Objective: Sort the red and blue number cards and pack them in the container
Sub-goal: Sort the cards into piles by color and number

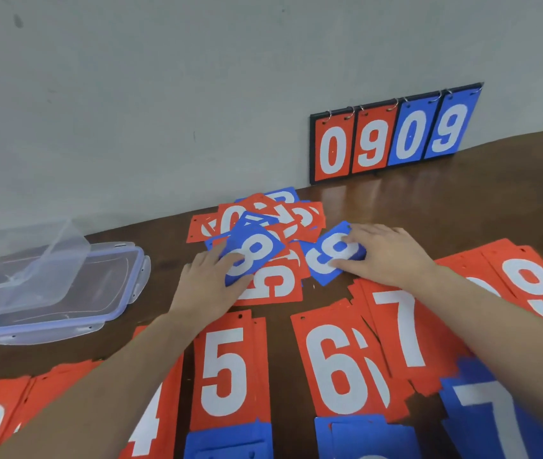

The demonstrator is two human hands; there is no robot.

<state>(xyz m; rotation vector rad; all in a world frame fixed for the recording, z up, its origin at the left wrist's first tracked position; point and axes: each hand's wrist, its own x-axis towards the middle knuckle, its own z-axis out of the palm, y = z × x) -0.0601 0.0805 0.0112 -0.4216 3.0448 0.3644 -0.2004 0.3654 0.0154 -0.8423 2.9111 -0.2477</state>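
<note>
We note the left hand (209, 286) pinching a blue 8 card (253, 251) at its near edge, long axis tilted right. The right hand (384, 256) holds a blue card (329, 256), apparently a 9, lying crosswise. Both sit atop the mixed pile (263, 223).

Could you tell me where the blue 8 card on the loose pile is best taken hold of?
I would take the blue 8 card by its near-left edge, where the left hand already grips it. That edge juts out past the pile, so fingers probably slip underneath easily.
</note>
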